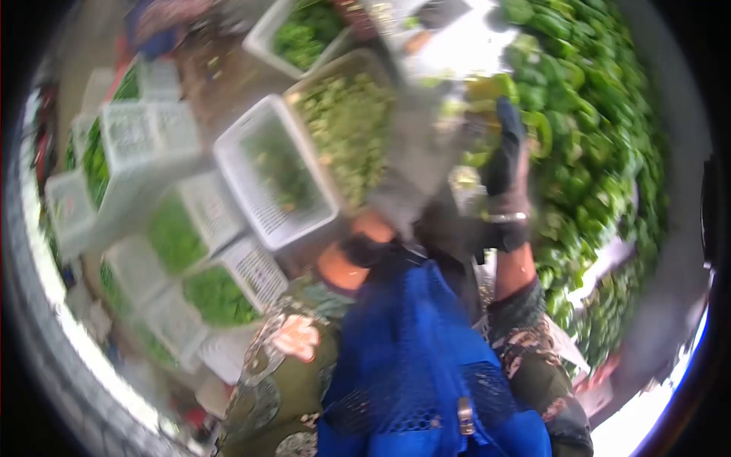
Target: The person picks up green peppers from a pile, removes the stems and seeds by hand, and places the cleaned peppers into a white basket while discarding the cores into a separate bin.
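My right hand (pixel 508 156), in a dark glove, is seen edge-on with its fingers stretched out along the near side of a heap of green peppers (pixel 582 129). Several of these look cut open. A yellow-green pepper piece (pixel 495 87) lies right by the fingertips. My left hand (pixel 417 141) wears a grey glove and is smeared by motion, so its fingers cannot be made out. It is beside a crate of pale green pieces (pixel 346 126).
On the left stand a white basket (pixel 222 148) with some green pieces inside, and several white crates (pixel 133 129) of green produce. Another white crate (pixel 255 34) of greens is at the top. A bright white surface (pixel 464 49) lies beyond my hands.
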The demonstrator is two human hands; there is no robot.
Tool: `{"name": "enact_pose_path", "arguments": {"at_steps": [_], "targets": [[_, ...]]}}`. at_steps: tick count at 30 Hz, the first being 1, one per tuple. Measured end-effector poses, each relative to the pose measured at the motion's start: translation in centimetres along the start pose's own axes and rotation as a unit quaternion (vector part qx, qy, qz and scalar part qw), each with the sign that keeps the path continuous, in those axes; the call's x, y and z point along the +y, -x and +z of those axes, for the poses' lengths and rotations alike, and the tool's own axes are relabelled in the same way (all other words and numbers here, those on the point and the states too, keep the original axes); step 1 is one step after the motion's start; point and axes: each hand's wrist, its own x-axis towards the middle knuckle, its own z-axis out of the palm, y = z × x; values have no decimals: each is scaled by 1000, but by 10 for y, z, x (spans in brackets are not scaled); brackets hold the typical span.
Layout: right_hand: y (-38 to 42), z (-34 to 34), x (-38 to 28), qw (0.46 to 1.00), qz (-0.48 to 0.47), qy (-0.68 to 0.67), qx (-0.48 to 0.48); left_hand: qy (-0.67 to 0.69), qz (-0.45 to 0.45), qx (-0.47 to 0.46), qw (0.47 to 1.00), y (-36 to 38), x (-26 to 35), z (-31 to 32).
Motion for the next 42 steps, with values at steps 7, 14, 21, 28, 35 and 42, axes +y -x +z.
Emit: {"name": "enact_pose_path", "arguments": {"at_steps": [7,14,21,28,35,42], "targets": [[33,84,73,969,231,84,24,272,-261,-76,923,72,-31,-40],[64,93,200,875,-156,398,-225,190,-544,73,814,157,-130,-200],[36,-94,32,905,-151,347,192,63,-480,-49,874,148,-176,-161],[-27,-192,10,766,-12,523,372,139,-226,-346,900,9,-67,81],[-33,-224,22,821,-37,495,284,136,-279,-302,901,-19,-73,247],[24,-138,-32,890,-325,311,78,265,-376,-401,792,-27,-2,147]]}}
